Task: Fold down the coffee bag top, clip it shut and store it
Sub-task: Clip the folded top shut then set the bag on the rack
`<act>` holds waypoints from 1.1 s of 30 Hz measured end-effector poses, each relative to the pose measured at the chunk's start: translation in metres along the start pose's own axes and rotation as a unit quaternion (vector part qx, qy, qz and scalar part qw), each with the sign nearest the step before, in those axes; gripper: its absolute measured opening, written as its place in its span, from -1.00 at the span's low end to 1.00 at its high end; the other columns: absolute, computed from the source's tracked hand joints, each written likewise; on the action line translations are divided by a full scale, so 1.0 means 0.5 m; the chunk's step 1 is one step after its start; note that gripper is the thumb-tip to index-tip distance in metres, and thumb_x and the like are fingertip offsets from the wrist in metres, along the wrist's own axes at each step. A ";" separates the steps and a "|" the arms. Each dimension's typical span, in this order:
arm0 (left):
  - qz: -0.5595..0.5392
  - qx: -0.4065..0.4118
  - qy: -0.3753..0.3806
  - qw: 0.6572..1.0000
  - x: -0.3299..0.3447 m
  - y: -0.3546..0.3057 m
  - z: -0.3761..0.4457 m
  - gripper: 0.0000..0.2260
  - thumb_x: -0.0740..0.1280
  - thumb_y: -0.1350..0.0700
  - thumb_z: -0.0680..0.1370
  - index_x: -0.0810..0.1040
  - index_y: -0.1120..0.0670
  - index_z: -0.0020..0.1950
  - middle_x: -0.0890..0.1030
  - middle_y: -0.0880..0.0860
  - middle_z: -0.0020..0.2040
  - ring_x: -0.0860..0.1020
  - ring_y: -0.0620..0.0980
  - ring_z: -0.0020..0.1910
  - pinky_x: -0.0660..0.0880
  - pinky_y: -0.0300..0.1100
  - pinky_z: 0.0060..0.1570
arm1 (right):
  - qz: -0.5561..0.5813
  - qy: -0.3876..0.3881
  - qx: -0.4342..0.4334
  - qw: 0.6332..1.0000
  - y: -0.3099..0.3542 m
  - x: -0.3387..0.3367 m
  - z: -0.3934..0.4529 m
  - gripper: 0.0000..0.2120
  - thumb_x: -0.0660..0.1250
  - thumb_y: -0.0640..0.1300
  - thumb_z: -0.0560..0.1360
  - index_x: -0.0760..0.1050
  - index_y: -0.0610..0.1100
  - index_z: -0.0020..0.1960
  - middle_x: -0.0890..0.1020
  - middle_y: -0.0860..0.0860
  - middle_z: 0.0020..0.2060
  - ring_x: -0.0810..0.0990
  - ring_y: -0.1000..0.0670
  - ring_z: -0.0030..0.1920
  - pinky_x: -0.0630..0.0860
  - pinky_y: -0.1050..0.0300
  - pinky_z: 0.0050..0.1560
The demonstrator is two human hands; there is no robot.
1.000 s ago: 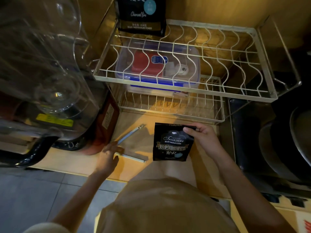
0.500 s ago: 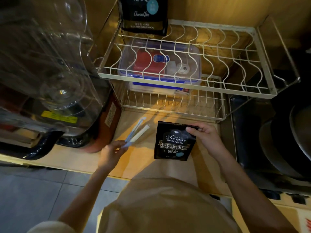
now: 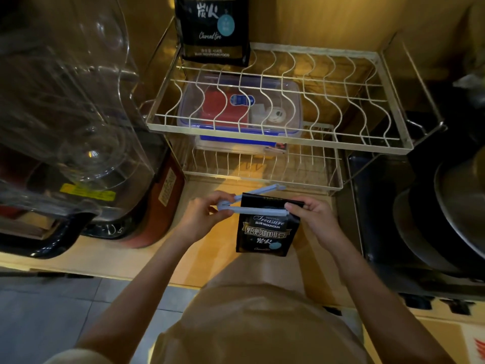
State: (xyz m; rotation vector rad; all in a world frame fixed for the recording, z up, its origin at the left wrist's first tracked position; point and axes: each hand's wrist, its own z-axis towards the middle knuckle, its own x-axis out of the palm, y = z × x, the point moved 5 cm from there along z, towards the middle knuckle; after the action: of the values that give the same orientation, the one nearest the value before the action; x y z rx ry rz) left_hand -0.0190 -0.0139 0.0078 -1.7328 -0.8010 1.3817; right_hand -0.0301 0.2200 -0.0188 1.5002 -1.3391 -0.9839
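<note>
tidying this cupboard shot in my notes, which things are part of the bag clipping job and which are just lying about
In the job:
small coffee bag
blue clip, open over the bag top
left hand
right hand

Lying about:
larger coffee bag
wire rack
plastic box
blender jug
pans

Dim warm light, dark bowed edges, soft focus.

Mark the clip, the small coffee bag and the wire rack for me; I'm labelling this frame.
clip (image 3: pixel 258 212), head view, front arm across the bag.
small coffee bag (image 3: pixel 266 232), head view, printed front.
wire rack (image 3: pixel 278 139), head view, front rail.
</note>
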 end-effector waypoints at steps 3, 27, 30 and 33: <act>-0.057 -0.007 0.028 0.998 0.010 -0.010 0.019 -0.77 0.39 0.31 0.41 0.43 0.18 0.01 0.64 0.12 0.05 0.58 0.05 0.06 0.51 0.11 0.05 | -0.005 0.003 0.008 1.000 -0.002 -0.001 -0.002 -0.89 0.35 -0.33 0.42 0.60 -0.17 -0.11 0.68 0.03 -0.32 0.63 0.14 -0.33 0.53 0.41 -0.33; -0.080 0.008 0.071 0.994 0.050 -0.013 0.070 -0.73 0.41 0.32 0.38 0.58 0.18 0.07 0.61 0.05 -0.03 0.58 -0.35 -0.15 0.52 -0.47 -0.13 | -0.152 0.003 -0.008 0.988 0.009 0.004 -0.027 -0.86 0.27 -0.08 0.51 0.46 0.06 0.06 0.52 -0.08 0.17 0.51 -0.04 0.13 0.54 0.15 0.03; -0.087 0.010 0.065 0.994 0.049 -0.010 0.072 -0.71 0.41 0.33 0.38 0.57 0.10 0.06 0.62 0.05 -0.05 0.59 -0.32 -0.15 0.54 -0.43 -0.11 | -0.132 -0.007 -0.009 0.991 0.010 -0.005 -0.040 -0.54 0.33 -0.07 0.47 0.27 0.05 0.33 0.48 -0.17 0.28 0.52 -0.05 0.20 0.56 0.06 0.14; -0.062 0.016 0.066 0.996 0.048 -0.008 0.074 -0.73 0.42 0.32 0.37 0.59 0.17 0.05 0.62 0.03 -0.06 0.59 -0.32 -0.16 0.52 -0.46 -0.10 | -0.153 -0.045 -0.001 0.987 0.007 -0.018 -0.042 -0.31 0.38 -0.07 0.43 0.10 -0.01 0.45 0.51 -0.25 0.25 0.47 -0.09 0.29 0.45 -0.15 0.29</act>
State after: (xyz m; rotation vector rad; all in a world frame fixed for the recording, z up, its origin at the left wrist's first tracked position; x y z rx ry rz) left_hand -0.0498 0.0151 -0.0050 -1.7016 -0.7956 1.1793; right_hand -0.0122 0.2307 -0.0090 1.7123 -1.1885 -1.2574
